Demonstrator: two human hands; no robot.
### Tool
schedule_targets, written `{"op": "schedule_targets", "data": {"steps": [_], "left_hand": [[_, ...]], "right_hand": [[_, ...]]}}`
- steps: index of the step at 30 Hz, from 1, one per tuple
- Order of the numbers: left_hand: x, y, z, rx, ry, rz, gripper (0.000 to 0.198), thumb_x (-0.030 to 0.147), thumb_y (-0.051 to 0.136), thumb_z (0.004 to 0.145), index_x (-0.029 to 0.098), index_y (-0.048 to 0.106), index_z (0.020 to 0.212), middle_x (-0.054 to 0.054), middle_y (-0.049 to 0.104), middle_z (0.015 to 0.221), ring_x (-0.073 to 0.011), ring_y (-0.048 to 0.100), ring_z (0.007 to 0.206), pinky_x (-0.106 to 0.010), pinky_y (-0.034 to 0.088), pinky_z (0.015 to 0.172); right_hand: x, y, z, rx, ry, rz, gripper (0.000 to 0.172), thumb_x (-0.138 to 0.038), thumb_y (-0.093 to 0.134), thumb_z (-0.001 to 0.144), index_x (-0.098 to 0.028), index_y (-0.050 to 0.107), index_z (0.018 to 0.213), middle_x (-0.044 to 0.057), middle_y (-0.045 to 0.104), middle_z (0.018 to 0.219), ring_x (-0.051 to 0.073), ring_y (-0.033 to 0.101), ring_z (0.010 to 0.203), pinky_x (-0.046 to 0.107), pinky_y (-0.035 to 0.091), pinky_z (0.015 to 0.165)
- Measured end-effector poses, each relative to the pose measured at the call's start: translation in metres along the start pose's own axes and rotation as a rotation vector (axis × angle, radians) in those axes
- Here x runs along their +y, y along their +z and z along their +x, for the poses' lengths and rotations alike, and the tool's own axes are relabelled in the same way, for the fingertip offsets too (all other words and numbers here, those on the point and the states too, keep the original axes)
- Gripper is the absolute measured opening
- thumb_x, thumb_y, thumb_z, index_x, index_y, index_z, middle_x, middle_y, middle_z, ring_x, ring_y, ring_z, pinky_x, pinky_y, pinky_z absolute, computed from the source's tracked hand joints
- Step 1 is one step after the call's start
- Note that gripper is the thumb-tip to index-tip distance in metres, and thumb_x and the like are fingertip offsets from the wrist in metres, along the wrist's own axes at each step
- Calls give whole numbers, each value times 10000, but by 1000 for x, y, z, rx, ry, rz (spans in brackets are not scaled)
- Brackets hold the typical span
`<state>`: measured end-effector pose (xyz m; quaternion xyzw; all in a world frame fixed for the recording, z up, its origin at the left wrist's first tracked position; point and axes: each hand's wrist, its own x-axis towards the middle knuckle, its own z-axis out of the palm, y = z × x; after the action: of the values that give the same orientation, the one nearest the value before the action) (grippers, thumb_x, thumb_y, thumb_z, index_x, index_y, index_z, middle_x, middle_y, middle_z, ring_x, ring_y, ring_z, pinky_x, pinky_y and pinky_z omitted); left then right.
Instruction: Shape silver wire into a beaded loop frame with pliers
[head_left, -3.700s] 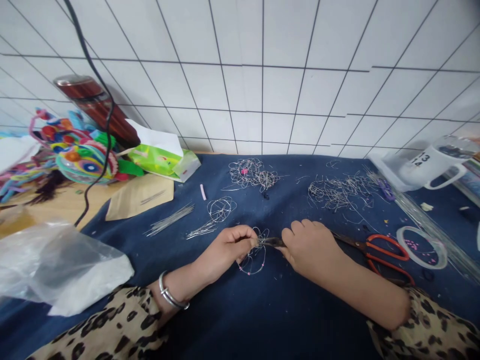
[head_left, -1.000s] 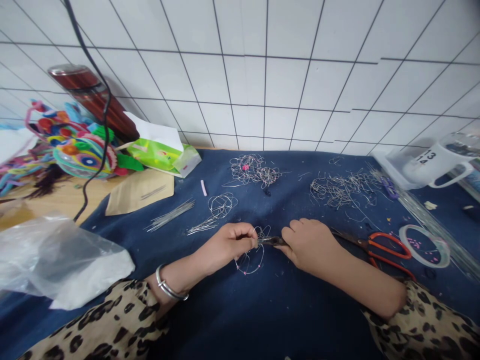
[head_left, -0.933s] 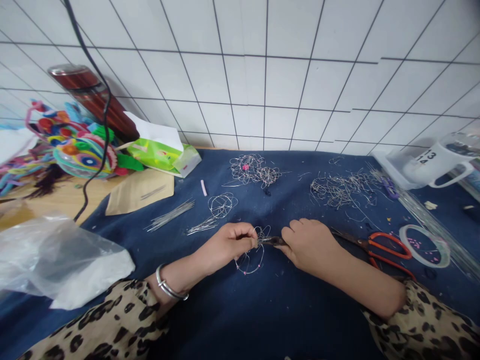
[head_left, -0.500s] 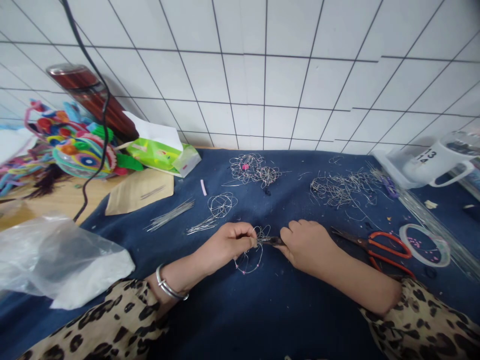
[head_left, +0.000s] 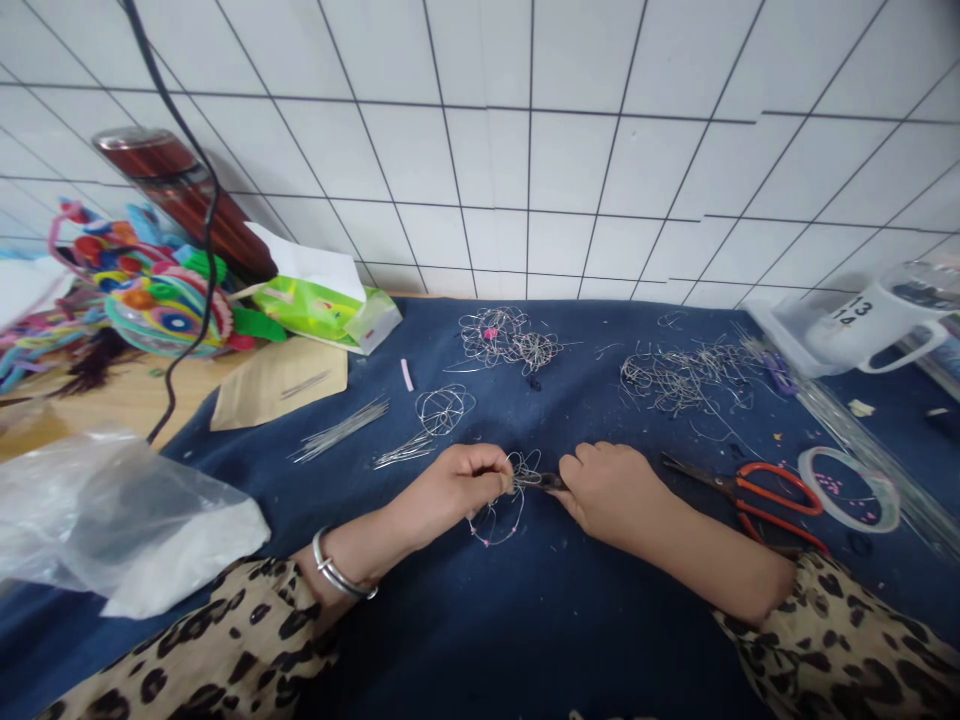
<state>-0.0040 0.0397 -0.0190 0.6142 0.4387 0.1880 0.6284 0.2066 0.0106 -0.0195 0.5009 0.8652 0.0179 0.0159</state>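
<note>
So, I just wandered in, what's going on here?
A person's left hand pinches a wire piece with small pink beads, while the right hand grips a dark tool, apparently pliers, its tip at the wire. Orange-handled scissors and a wire tangle lie on the blue cloth.

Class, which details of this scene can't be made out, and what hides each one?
All in the head view:
- Handles of the dark tool: hidden inside the right hand.
- Part of the wire piece: covered by the left hand's fingertips.
- Far end of the plastic bag: cut off by the left edge.
- Exact count of pink beads: too small.
</note>
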Motion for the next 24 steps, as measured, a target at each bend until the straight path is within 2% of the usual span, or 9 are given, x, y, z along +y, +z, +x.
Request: {"op": "schedule_targets", "data": {"steps": [15,24], "left_hand": [[-3,1,1,4,6,-50,100,179,479,756,145,564,716,61,412,504,-60,368,433,-174,321,428],[-3,1,1,4,-4,-75,96,173,488,758,139,563,710,67,393,476,-57,349,419,-170,319,411]], "right_hand": [[0,-8,-1,41,9,-59,265,-407,422,844,-176,510,747,71,536,722,212,492,692,302,236,572],[-3,-3,-1,32,28,-50,250,-398,439,833,-174,512,751,73,535,718,211,496,673,301,228,558]]}}
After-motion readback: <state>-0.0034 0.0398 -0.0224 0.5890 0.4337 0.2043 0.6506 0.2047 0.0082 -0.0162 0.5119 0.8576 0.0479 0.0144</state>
